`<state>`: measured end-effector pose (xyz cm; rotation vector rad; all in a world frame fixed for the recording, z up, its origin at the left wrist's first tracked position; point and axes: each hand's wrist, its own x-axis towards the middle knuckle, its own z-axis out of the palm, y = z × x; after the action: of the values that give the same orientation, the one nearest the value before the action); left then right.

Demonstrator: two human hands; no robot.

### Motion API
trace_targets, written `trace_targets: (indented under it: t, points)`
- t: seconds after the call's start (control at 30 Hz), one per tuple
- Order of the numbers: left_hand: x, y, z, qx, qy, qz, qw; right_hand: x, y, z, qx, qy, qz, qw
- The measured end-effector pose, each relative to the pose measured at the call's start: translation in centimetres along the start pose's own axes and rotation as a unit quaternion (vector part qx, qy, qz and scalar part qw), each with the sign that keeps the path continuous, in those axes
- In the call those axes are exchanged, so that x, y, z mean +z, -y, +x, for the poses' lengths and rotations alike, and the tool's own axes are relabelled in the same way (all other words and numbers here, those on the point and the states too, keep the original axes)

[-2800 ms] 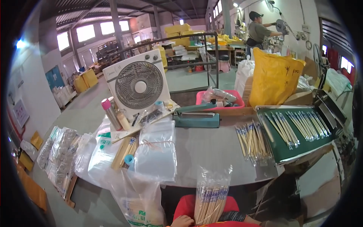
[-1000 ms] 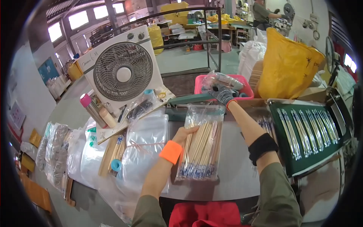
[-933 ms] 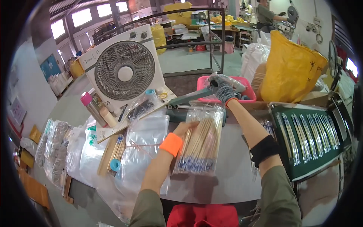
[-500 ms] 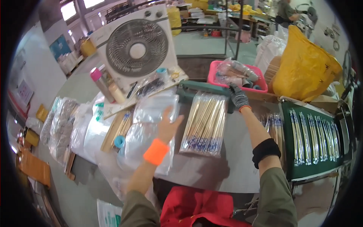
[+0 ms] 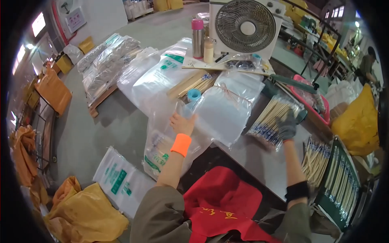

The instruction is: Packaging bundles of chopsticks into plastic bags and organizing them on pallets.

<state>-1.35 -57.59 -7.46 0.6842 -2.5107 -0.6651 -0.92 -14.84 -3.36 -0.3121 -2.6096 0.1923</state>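
Note:
On the left, my bare left hand point(image 5: 182, 122), with an orange wristband, is closed on the edge of a clear plastic bag point(image 5: 156, 139) that drapes over the table's front edge. A bit of film sticks up past its fingertips. To the right, my right hand point(image 5: 287, 126), in a grey glove, rests against the right side of a clear pack of wooden sticks point(image 5: 265, 121) with blue-patterned ends. Motion smears its fingers, so their grip is unclear. Between the hands lies a stack of clear flat bags point(image 5: 223, 115). A blue tape roll point(image 5: 193, 95) sits beside the stack.
A fan point(image 5: 247, 28), a pink-capped flask point(image 5: 197, 38) and a cream bottle point(image 5: 208, 50) stand behind. At right are loose sticks point(image 5: 316, 160), a green board point(image 5: 338, 184) with wrapped sticks, a pink basket point(image 5: 324, 103) and a yellow sack point(image 5: 356, 121). Green-printed bags point(image 5: 121, 180) lie lower left.
The view has swung left. My left hand has moved left from the stacked bags to the draped plastic. My right hand has come down from the pack's far corner to its right side.

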Motion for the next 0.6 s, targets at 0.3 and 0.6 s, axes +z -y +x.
trace_targets:
  t: [0.3,0.6]
  points:
    - [-3.7,8.1,-5.3,-0.121,0.04,-0.507,0.853,-2.6,30.5,-7.2,-0.222,0.099,0.231,0.942]
    - [-20.9,16.4,-9.3,-0.077,-0.015,-0.466,0.881,5.4,40.7,-14.6,-0.199,0.3,0.265,0.895]
